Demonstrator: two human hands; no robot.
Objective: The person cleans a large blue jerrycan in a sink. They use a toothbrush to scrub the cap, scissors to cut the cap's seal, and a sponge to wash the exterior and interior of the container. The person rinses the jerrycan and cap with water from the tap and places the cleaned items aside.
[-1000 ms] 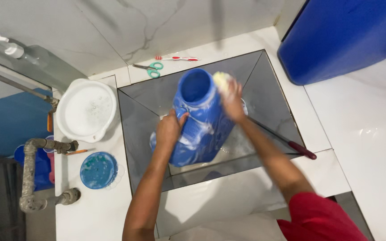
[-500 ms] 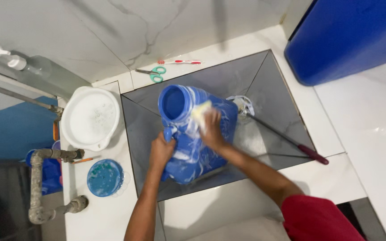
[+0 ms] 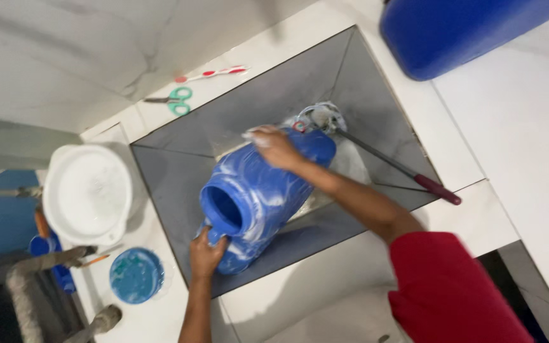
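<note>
Scrubbing step: I see my left hand point(image 3: 206, 256) gripping the soapy blue plastic jar point(image 3: 258, 194) at its mouth, my right hand point(image 3: 276, 145) closed on a sponge; next, likely rotating it.

A home washing area: a grey sunken sink point(image 3: 376, 114) set in a white tiled counter point(image 3: 516, 140), with a toothbrush point(image 3: 214, 73) at its far edge.

Single head-worn view, looking almost straight down from above at a grey tiled sink basin point(image 3: 376, 95) set in a white counter, at roughly arm's length. The frame is tilted, so the basin's edges run diagonally. Both forearms enter from the lower edge; no second view is available for overlap.
</note>
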